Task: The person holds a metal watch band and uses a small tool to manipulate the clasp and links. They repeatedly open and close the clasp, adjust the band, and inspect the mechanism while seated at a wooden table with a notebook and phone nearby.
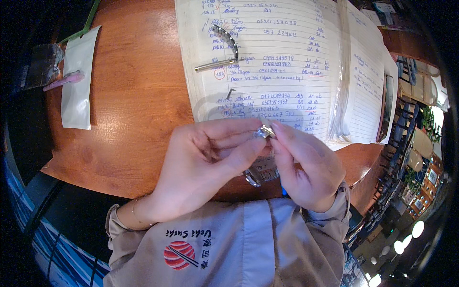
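Note:
Close to my chest, my left hand (203, 160) pinches a silver metal link or clasp (264, 131) between thumb and fingertips. My right hand (306, 165) grips the same piece from the other side, its fingers curled. Below the fingers hangs what looks like a silver wristwatch (260, 175), partly hidden by both hands. On the open notebook (291, 91) beyond them lie a dark-and-silver length of watch bracelet (229, 40), a thin metal rod-like tool (215, 66) and a tiny dark bent piece (231, 93).
The notebook, with handwritten pages, rests on a brown wooden table (129, 91). At the left are a white pouch (79, 91), a pink pen-like item (64, 81) and a clear plastic packet (43, 67). Chairs and tables (413, 138) stand off to the right.

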Tool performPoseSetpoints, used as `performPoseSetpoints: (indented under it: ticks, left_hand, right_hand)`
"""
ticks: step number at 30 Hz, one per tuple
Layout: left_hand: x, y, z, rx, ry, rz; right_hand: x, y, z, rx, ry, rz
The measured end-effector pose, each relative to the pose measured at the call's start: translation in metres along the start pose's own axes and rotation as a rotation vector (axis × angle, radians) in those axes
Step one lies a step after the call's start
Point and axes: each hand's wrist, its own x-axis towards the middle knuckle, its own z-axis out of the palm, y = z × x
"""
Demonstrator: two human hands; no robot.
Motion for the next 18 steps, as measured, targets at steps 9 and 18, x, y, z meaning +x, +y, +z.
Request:
performPoseSetpoints:
  ticks: [9,18]
  left_hand:
    - [0.0,0.007,0.0,-0.002,-0.033,-0.025]
    - [0.001,0.003,-0.002,0.027,-0.02,-0.062]
  right_hand:
    - [0.0,-0.003,0.003,0.065,0.072,0.039]
    - [-0.001,0.011,-0.008,-0.033,-0.026,-0.218]
